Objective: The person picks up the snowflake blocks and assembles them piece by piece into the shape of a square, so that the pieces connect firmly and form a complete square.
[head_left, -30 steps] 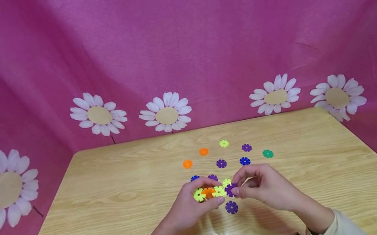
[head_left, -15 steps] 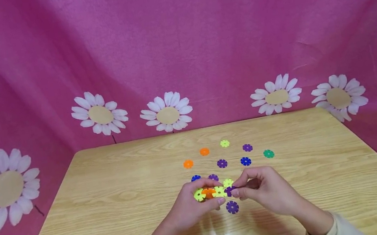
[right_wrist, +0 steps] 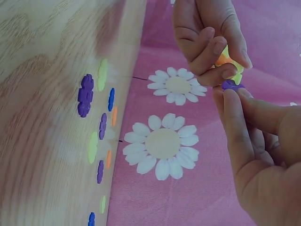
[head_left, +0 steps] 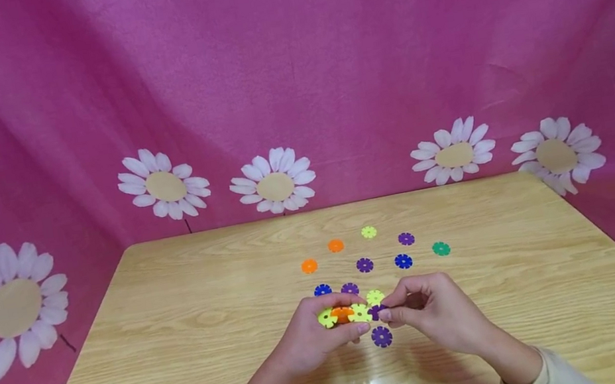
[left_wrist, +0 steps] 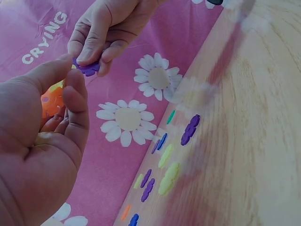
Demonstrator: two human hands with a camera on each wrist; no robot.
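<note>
My left hand (head_left: pixel 313 333) holds a short chain of interlocked snowflake discs between thumb and fingers. In it, an orange disc (head_left: pixel 342 315) sits between a left yellow disc (head_left: pixel 326 318) and a right yellow disc (head_left: pixel 359 313). My right hand (head_left: pixel 443 310) pinches a purple disc (head_left: pixel 375 313) at the chain's right end. In the right wrist view, the purple disc (right_wrist: pixel 231 85) meets the yellow disc's edge, tilted against it; fingertips hide how deep the notches sit. The left wrist view shows the purple disc (left_wrist: pixel 88 68) under the right thumb.
Loose discs lie on the wooden table (head_left: pixel 194 317): a purple one (head_left: pixel 381 337) in front of the hands, a yellow one (head_left: pixel 375 297) just behind, and several farther back, including a green disc (head_left: pixel 440 249) and an orange disc (head_left: pixel 310 266). A pink flowered cloth (head_left: pixel 326 81) hangs behind.
The purple disc in my right hand has turned from facing the camera to a flatter tilt against the yellow disc. My left hand keeps its hold, and the view has shifted slightly.
</note>
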